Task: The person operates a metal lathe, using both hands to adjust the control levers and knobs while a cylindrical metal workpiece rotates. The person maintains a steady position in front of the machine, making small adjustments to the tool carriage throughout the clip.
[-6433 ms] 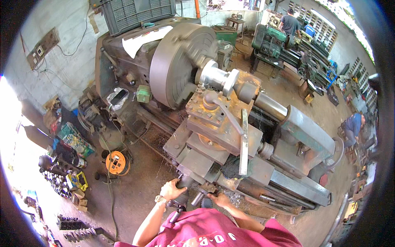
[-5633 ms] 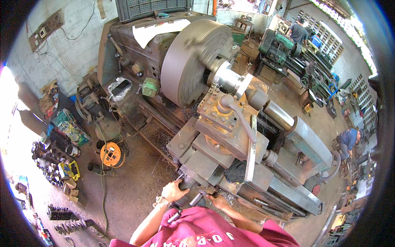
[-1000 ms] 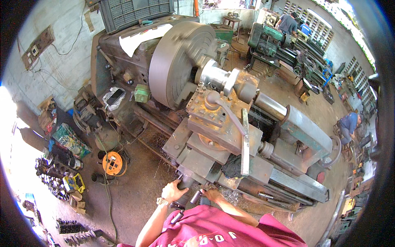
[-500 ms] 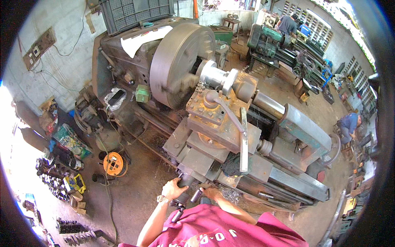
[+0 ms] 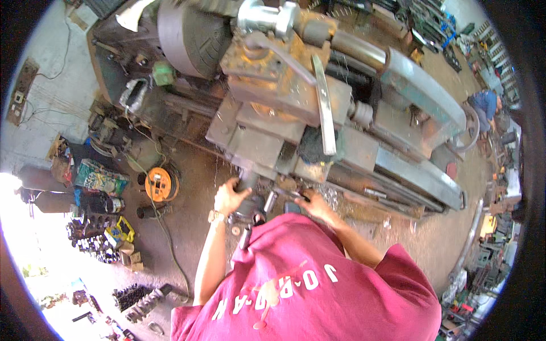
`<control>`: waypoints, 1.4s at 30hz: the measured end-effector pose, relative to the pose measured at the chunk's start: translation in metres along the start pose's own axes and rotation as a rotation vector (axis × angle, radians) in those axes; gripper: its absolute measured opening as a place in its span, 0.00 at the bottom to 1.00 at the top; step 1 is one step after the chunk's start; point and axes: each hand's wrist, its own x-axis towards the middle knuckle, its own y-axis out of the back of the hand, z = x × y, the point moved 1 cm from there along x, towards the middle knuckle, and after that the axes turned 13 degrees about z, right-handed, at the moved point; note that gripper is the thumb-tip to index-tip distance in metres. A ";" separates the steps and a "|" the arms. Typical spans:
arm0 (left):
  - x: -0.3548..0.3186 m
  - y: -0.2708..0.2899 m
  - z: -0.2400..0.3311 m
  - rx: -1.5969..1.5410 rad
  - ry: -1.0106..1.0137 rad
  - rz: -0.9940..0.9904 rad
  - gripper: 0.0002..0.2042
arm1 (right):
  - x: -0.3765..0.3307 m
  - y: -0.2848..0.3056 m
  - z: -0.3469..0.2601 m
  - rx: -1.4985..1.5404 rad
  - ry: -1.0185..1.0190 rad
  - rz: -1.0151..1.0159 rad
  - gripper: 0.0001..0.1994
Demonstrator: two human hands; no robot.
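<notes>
My left hand (image 5: 228,197) is curled at the front of a large metal lathe, beside a grey round collar (image 5: 248,179); it appears to grip a crank handle mostly hidden by the fingers. Two other crank handles (image 5: 270,202) stick out near my shirt. To the right, my right hand (image 5: 314,203) closes around a dark lever below the carriage. Above the hands stands the rusty tool post (image 5: 261,68) with its clamp lever (image 5: 290,59). Behind it, a shiny turned metal workpiece (image 5: 259,20) extends from the big round chuck (image 5: 185,42).
A flat metal bar (image 5: 324,108) lies across the carriage beside a dark cloth (image 5: 315,146). The tailstock (image 5: 424,94) is at right. An orange cable reel (image 5: 158,184) stands on the floor at left. A person in blue (image 5: 483,107) bends far right.
My view has tipped down, so the lathe sits higher in the picture and more of my shirt shows. Both hands stay at the same controls.
</notes>
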 end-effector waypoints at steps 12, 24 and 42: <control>0.005 -0.005 -0.008 0.035 -0.075 0.037 0.36 | -0.002 0.027 0.072 0.257 -0.028 -0.332 0.45; 0.004 -0.003 -0.008 0.033 -0.026 -0.025 0.37 | 0.031 -0.006 0.109 0.437 0.119 -0.354 0.37; -0.001 0.007 0.007 0.027 -0.004 -0.054 0.38 | 0.034 -0.027 0.128 0.283 0.198 -0.181 0.39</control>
